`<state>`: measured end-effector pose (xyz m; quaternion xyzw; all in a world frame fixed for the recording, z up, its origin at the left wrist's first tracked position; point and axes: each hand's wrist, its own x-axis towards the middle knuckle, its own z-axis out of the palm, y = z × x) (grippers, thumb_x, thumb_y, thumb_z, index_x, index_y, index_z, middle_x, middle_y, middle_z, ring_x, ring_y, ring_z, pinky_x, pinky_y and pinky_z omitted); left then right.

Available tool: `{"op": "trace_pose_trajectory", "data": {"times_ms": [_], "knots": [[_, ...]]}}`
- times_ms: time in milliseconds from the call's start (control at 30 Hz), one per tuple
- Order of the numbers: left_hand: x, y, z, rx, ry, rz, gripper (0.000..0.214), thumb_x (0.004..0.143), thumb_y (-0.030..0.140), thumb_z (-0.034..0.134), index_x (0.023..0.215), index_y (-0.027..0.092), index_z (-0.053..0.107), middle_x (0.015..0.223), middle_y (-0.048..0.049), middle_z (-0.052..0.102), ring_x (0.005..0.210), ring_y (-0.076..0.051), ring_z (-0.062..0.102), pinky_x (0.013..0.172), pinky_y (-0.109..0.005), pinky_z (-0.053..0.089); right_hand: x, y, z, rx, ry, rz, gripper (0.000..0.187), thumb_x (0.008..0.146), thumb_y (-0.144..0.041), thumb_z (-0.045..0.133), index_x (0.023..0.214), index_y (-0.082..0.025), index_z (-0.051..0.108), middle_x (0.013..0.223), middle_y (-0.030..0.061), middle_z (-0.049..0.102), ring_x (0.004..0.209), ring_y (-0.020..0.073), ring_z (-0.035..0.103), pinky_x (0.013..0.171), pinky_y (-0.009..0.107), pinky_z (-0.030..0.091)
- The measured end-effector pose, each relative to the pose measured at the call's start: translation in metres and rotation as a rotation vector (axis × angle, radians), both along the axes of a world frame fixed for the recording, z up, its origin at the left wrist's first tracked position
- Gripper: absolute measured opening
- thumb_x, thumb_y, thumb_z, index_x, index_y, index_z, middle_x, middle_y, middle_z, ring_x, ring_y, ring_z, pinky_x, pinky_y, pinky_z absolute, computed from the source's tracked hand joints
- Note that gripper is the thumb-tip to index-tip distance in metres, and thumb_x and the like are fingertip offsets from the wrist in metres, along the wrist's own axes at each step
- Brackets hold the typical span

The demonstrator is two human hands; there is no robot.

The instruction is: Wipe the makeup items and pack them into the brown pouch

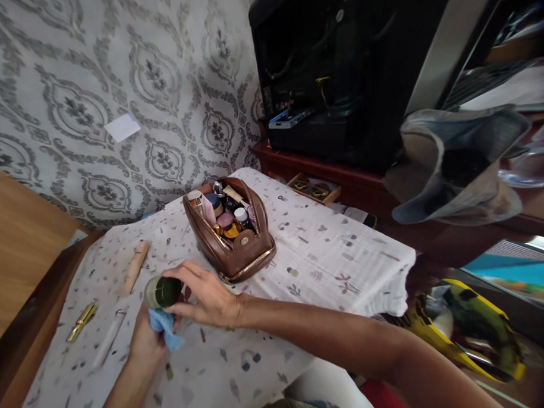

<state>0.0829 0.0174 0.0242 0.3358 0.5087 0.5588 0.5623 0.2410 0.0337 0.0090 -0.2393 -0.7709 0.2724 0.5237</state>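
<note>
Both hands are at a small cosmetic jar [154,293] with a dark green top, held above the cloth-covered surface. My left hand [145,336] is closed around its lower part, with a light blue cloth [168,329] bunched between palm and jar. From the other side, my right hand [208,296] grips the dark green end between thumb and fingers. Just beyond them stands a brown cosmetic bag [232,264], unzipped and full of bottles, jars and tubes. Left of the hands lie a beige tube [135,267], a gold clip-like item [81,322] and a slim white tube [109,339].
A white patterned cloth [301,274] covers the surface. Behind it are a dark television-like screen [321,77] and a small wooden tray [330,196] with rings of something golden. To the right hangs a denim-like hat [458,168], above a yellow-and-black bag [477,334].
</note>
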Motion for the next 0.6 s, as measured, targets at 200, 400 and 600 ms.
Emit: {"op": "trace_pose_trajectory", "data": {"times_ms": [200,400,600], "knots": [[0.021,0.014,0.053,0.337,0.369,0.023,0.043,0.071,0.048,0.081,0.104,0.023,0.071,0.084,-0.0003,0.071,0.081,-0.02,0.066,0.068,-0.025,0.054,0.023,-0.001,0.034,0.007,0.266,-0.113,0.055,0.088,-0.047,0.074,0.133,-0.021,0.056,0.111,0.0069,0.062,0.092,0.0175,0.061,0.08,0.029,0.058],[0.06,0.048,0.097,0.832,1.142,-0.174,0.026,0.095,0.04,0.056,0.107,0.022,0.071,0.096,-0.0044,0.071,0.097,-0.025,0.063,0.091,-0.032,0.05,0.076,0.012,0.063,-0.126,0.491,-0.181,0.054,0.084,-0.045,0.076,0.128,-0.021,0.055,0.12,0.0084,0.064,0.092,0.0164,0.065,0.078,0.03,0.058],[0.093,0.094,0.111,0.98,1.832,-0.388,0.039,0.097,0.018,0.049,0.135,0.019,0.06,0.145,-0.0098,0.058,0.134,-0.029,0.049,0.098,-0.039,0.051,0.123,0.051,0.069,-0.143,0.338,-0.487,0.056,0.08,-0.042,0.074,0.127,-0.018,0.055,0.109,0.0076,0.068,0.077,0.0156,0.065,0.072,0.032,0.057]]}}
